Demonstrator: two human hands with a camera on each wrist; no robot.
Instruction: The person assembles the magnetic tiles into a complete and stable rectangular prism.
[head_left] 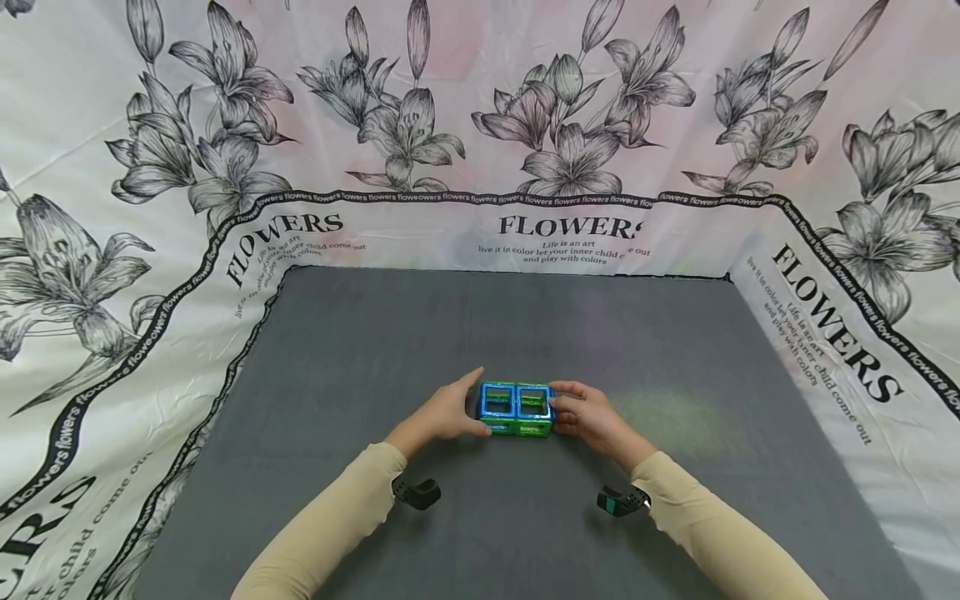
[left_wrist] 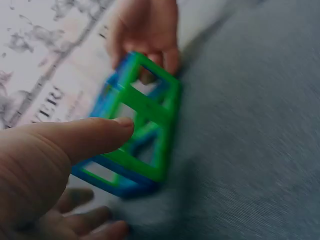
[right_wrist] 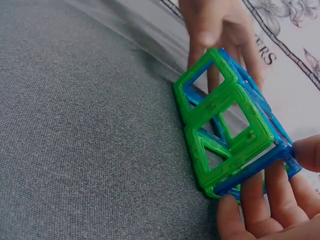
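A box of joined magnetic tiles lies on the grey surface in the head view, with two blue square frames on top and green ones on its near side. My left hand is spread at its left end; in the left wrist view the thumb stretches across in front of the green side, the other fingers loose below. At the opposite end, my right hand holds the box by its end. The right wrist view shows several fingertips at the blue end frame and one digit at its upper corner.
Grey cloth covers the work surface. White fabric printed with flowers and lettering rises behind it and along both sides. A dark band is worn at each wrist, the left band and the right band.
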